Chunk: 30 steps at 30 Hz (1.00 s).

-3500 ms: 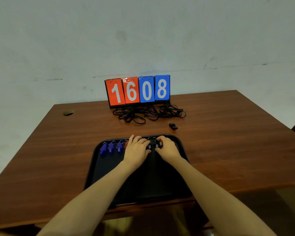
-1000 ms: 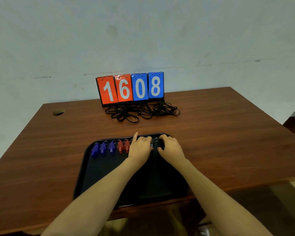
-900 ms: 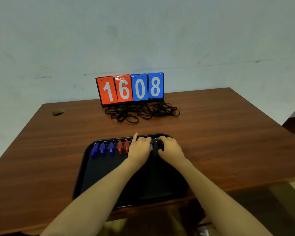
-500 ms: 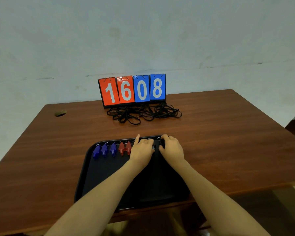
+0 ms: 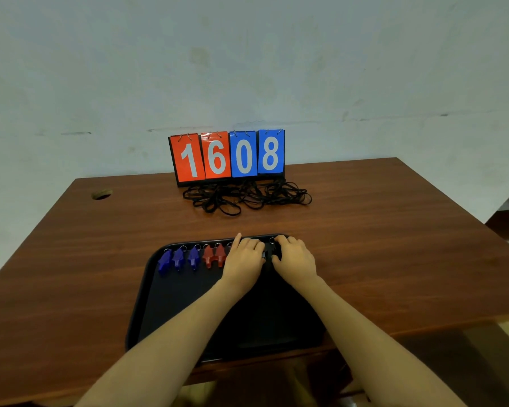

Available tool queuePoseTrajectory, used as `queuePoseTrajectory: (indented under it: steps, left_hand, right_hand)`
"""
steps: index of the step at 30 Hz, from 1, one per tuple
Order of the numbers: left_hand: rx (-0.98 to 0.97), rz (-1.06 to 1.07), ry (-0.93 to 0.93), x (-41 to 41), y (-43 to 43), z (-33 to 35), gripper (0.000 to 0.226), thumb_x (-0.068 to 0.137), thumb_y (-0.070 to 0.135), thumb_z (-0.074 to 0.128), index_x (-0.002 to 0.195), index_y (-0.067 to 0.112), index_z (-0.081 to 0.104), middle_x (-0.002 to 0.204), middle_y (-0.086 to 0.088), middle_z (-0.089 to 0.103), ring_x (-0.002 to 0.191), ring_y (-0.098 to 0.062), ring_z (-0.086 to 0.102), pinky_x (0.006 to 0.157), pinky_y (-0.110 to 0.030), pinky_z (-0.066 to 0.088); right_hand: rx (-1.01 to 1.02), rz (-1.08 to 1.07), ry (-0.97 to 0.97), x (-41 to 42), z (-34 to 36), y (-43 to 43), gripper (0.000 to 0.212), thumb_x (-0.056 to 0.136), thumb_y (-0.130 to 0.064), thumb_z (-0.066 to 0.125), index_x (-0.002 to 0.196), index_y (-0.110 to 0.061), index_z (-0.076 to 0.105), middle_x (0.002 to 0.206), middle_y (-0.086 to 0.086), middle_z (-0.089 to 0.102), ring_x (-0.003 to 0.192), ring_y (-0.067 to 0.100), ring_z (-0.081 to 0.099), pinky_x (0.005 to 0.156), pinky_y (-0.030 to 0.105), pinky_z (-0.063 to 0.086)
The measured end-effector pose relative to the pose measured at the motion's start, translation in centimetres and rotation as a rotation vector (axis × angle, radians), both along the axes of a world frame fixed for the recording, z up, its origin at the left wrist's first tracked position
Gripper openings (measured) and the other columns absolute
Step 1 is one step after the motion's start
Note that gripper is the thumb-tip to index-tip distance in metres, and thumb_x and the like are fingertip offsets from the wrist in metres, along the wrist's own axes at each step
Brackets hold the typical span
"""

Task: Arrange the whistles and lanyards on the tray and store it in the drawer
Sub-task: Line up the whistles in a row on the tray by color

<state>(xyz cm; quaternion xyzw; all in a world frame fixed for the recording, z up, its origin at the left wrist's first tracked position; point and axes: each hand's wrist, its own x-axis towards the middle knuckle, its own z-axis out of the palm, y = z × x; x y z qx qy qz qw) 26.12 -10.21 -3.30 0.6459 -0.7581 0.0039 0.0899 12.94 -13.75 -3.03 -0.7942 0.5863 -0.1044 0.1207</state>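
Observation:
A black tray (image 5: 174, 304) lies on the wooden table in front of me. Along its far edge stand three blue whistles (image 5: 178, 259) and two red whistles (image 5: 213, 257) in a row, rings pointing away. To their right my left hand (image 5: 243, 262) and my right hand (image 5: 294, 259) sit side by side with curled fingers, each pinching a black whistle (image 5: 269, 255) that is mostly hidden between them. My left index finger points toward the tray rim. A tangle of black lanyards (image 5: 247, 198) lies on the table beyond the tray.
A flip scoreboard (image 5: 228, 155) reading 1608 stands behind the lanyards against the wall. A cable hole (image 5: 101, 195) is at the table's far left. Bare table (image 5: 394, 245) stretches to the right of the tray, whose near half overhangs my side.
The black whistle that lay on the table right of the lanyards 3.5 s ago is gone from there. Over the last second both hands have stayed at the tray's far edge.

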Motion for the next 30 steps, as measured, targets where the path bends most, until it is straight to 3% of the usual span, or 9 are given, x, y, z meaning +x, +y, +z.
queuePoseTrajectory:
  steps: [6,10,14,16,19,21,26,30]
  left_hand:
    - [0.013,-0.012,0.021,0.0,0.2,0.1,0.039,0.097,0.022,0.045,0.134,0.01,0.044,0.141,-0.004,0.046,0.135,-0.02,0.036,0.12,-0.038,0.0]
    - [-0.115,-0.064,0.105,0.4,0.7,0.0,0.047,0.084,0.012,0.045,0.13,0.002,0.051,0.137,-0.014,0.05,0.132,-0.029,0.042,0.116,-0.04,0.001]
    - [-0.091,0.027,0.14,1.5,-0.3,1.7,0.053,0.084,0.01,0.046,0.137,0.008,0.043,0.145,-0.007,0.041,0.138,-0.021,0.032,0.12,-0.04,0.004]
    - [-0.058,0.093,0.131,2.8,-1.8,2.5,0.05,0.085,0.011,0.048,0.135,0.009,0.044,0.144,-0.006,0.04,0.136,-0.022,0.034,0.119,-0.039,0.013]
    - [0.07,0.162,0.12,5.1,-4.2,3.4,0.044,0.088,0.012,0.049,0.131,0.004,0.049,0.138,-0.012,0.043,0.125,-0.031,0.043,0.106,-0.039,0.036]
    - [0.164,0.188,0.105,6.3,-6.1,3.8,0.043,0.089,0.012,0.048,0.131,0.003,0.048,0.14,-0.014,0.041,0.124,-0.033,0.042,0.101,-0.04,0.04]
    - [0.237,0.202,0.156,8.4,-10.9,3.1,0.048,0.094,0.013,0.043,0.141,0.009,0.037,0.149,-0.011,0.031,0.134,-0.032,0.033,0.104,-0.041,0.038]
    - [0.186,0.166,0.166,8.9,-13.7,1.8,0.049,0.097,0.02,0.043,0.144,0.013,0.033,0.15,-0.011,0.03,0.137,-0.031,0.029,0.109,-0.04,0.031]
  right_hand:
    - [0.038,0.014,0.0,-0.1,0.2,0.1,0.05,0.094,-0.027,0.05,0.14,-0.015,0.036,0.135,0.009,0.047,0.122,0.028,0.044,0.089,0.036,0.047]
    - [0.034,0.006,-0.073,-0.4,0.7,-0.2,0.049,0.093,-0.029,0.052,0.138,-0.016,0.038,0.132,0.007,0.048,0.12,0.027,0.047,0.086,0.037,0.049]
    - [-0.014,-0.026,-0.184,-0.1,2.2,-1.8,0.042,0.095,-0.027,0.05,0.135,-0.015,0.043,0.129,0.006,0.05,0.119,0.025,0.047,0.088,0.037,0.049]
    - [-0.033,-0.014,-0.207,0.6,3.1,-3.3,0.04,0.095,-0.024,0.049,0.133,-0.014,0.045,0.128,0.007,0.051,0.118,0.025,0.048,0.089,0.037,0.047]
    - [-0.009,0.027,-0.181,2.1,4.0,-6.3,0.039,0.095,-0.02,0.048,0.134,-0.013,0.045,0.13,0.01,0.05,0.119,0.027,0.048,0.091,0.039,0.046]
    - [0.036,0.06,-0.139,3.3,4.2,-8.5,0.04,0.096,-0.017,0.046,0.136,-0.013,0.044,0.134,0.012,0.047,0.121,0.029,0.046,0.093,0.039,0.045]
    - [0.085,0.131,-0.053,6.2,3.1,-13.6,0.051,0.096,-0.007,0.042,0.145,-0.018,0.033,0.145,0.013,0.037,0.13,0.033,0.038,0.101,0.044,0.043]
    - [0.07,0.119,0.012,7.4,2.2,-16.9,0.054,0.095,-0.005,0.039,0.146,-0.019,0.03,0.148,0.01,0.033,0.134,0.033,0.03,0.104,0.046,0.04]
